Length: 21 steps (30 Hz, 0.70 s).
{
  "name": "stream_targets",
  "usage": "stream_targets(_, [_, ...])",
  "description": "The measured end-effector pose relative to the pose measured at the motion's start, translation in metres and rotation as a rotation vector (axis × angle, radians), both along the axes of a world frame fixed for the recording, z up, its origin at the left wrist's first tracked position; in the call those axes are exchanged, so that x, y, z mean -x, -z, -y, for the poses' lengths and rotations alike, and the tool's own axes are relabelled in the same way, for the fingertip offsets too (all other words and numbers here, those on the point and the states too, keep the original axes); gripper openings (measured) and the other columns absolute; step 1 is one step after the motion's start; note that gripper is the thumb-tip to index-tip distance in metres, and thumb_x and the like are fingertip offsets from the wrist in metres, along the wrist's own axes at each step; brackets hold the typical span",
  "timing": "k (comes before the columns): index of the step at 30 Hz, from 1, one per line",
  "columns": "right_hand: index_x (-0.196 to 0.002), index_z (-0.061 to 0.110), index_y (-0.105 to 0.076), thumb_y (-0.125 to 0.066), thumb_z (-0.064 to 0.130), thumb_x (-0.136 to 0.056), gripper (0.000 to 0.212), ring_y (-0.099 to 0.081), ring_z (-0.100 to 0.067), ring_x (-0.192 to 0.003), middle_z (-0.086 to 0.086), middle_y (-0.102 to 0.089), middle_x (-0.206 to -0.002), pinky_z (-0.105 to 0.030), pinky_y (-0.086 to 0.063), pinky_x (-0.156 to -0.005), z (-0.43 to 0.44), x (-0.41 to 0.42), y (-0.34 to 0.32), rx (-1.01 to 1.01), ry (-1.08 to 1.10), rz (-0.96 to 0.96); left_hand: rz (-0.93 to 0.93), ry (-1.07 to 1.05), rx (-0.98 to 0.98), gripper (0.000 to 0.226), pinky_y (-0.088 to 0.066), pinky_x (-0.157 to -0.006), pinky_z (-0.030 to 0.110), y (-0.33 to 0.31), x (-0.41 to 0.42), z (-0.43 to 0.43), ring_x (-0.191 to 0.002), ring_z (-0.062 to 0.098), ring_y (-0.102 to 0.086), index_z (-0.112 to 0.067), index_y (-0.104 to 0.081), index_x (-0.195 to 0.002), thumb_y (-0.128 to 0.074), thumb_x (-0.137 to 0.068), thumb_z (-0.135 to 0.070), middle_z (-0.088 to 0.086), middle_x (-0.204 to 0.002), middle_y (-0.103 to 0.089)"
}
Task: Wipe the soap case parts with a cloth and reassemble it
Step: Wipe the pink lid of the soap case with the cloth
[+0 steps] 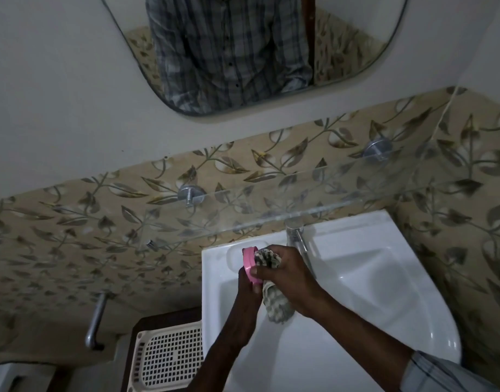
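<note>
Over the white sink (pixel 370 284), just below the tap (pixel 296 239), the person is wiping one pink soap case part (pixel 249 264). The left hand (pixel 244 304) is gripping that part from below; the right hand (pixel 285 274) is clenching the patterned cloth (pixel 274 304) against it. Turning the part while pressing cloth into its rim should likely clean best.
</note>
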State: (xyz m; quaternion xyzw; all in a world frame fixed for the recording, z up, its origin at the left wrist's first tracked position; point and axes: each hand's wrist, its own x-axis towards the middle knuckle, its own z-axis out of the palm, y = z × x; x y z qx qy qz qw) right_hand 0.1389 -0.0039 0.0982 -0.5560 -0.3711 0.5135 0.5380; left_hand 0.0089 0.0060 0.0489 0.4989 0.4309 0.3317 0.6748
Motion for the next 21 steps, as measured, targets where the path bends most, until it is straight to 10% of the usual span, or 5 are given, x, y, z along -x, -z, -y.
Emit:
stream_targets(5, [-0.128,0.009,-0.063,-0.07,0.003,-0.084,0.045,-0.057,-0.018,-0.127,-0.008,-0.063,-0.134,-0.031,-0.044,-0.109,0.014,-0.015,0.008,-0.494,-0.409,0.633,0.246,-0.091,0.703,0.099,-0.046,-0.097,0.069,-0.015,0.032,-0.039,-0.118,0.05,-0.062,-0.003,-0.048,-0.146,-0.033,-0.085,-0.08,0.031,-0.135,-0.061])
stream_targets(9, [-0.129,0.005,-0.062,-0.067,-0.003,-0.085,0.045,-0.057,-0.027,-0.127,-0.015,-0.062,-0.135,-0.039,-0.046,-0.108,0.027,-0.007,0.024,-0.565,-0.503,0.934,0.227,-0.023,0.826,0.078,-0.058,-0.088,0.051,-0.037,0.015,-0.046,-0.097,0.041,-0.071,0.008,-0.063,-0.125,-0.055,-0.085,-0.057,0.03,-0.11,-0.071])
stream_targets(15, [-0.086,0.01,-0.076,-0.069,0.006,-0.085,0.008,-0.071,-0.023,-0.081,-0.02,-0.075,-0.089,-0.051,-0.057,-0.082,0.027,0.014,0.013,0.027,-0.064,0.104,0.061,-0.277,0.275,0.055,-0.062,-0.067,0.032,0.001,0.0,-0.004,-0.083,0.027,-0.077,-0.01,-0.082,-0.098,-0.047,-0.097,-0.052,0.015,-0.089,-0.08])
stream_targets(18, [-0.104,-0.013,-0.068,-0.056,-0.006,-0.093,0.018,-0.066,-0.037,-0.086,-0.038,-0.065,-0.107,-0.049,-0.053,-0.089,0.012,0.008,0.003,0.252,0.142,-0.61,0.067,-0.199,0.192,0.054,-0.06,-0.077,0.026,0.013,0.004,0.006,-0.098,0.027,-0.076,-0.018,-0.083,-0.1,-0.04,-0.095,-0.051,0.013,-0.103,-0.08])
stream_targets(21, [-0.097,-0.01,-0.069,-0.056,-0.01,-0.09,0.014,-0.068,-0.034,-0.077,-0.03,-0.069,-0.097,-0.043,-0.056,-0.081,0.0,-0.015,-0.007,0.21,0.262,-0.598,0.23,-0.263,0.356,0.056,-0.061,-0.082,0.039,0.016,0.023,-0.003,-0.109,0.032,-0.072,-0.013,-0.069,-0.128,-0.036,-0.102,-0.05,0.019,-0.121,-0.073])
